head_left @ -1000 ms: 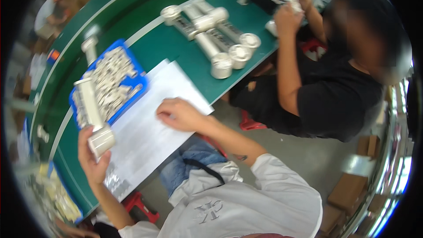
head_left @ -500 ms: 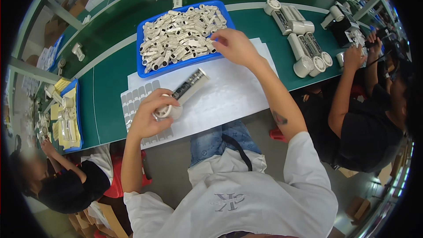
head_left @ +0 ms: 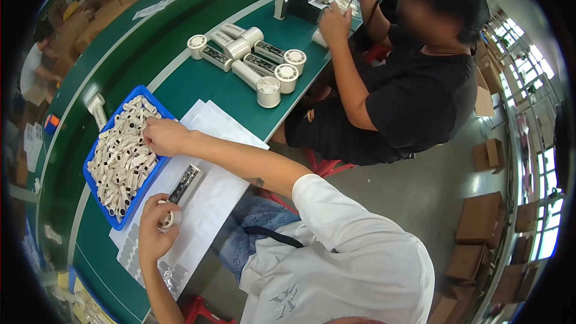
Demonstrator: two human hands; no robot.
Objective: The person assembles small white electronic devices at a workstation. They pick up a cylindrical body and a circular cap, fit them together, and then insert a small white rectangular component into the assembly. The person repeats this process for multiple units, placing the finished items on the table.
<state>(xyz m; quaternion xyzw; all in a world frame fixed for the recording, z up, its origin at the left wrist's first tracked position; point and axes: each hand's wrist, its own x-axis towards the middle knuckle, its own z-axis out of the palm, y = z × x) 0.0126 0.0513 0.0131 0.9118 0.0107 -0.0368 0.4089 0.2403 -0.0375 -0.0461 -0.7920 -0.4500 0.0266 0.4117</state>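
My left hand (head_left: 155, 231) is wrapped round the round head of a white handheld fan (head_left: 185, 185). The fan's handle lies uncovered, with dark electronics showing inside, and points away from me over white paper sheets (head_left: 210, 189). My right hand (head_left: 167, 137) reaches to the right side of a blue tray (head_left: 140, 197), fingertips bent down onto a heap of small white plastic pieces (head_left: 123, 156) with dark ends. Its fingers are closed together; whatever is between them is hidden.
Several white handheld fans (head_left: 245, 54) lie grouped on the green table (head_left: 198, 87). Another fan (head_left: 96, 109) is behind the tray. A co-worker in black (head_left: 414, 96) works at the right beside a black device (head_left: 305, 1). A grey label sheet (head_left: 133, 251) pokes out near my left wrist.
The view has swung to the right. My right hand has gone from hovering at the tray's edge with fingers apart to touching the pieces, fingers closed. The left hand keeps the fan.
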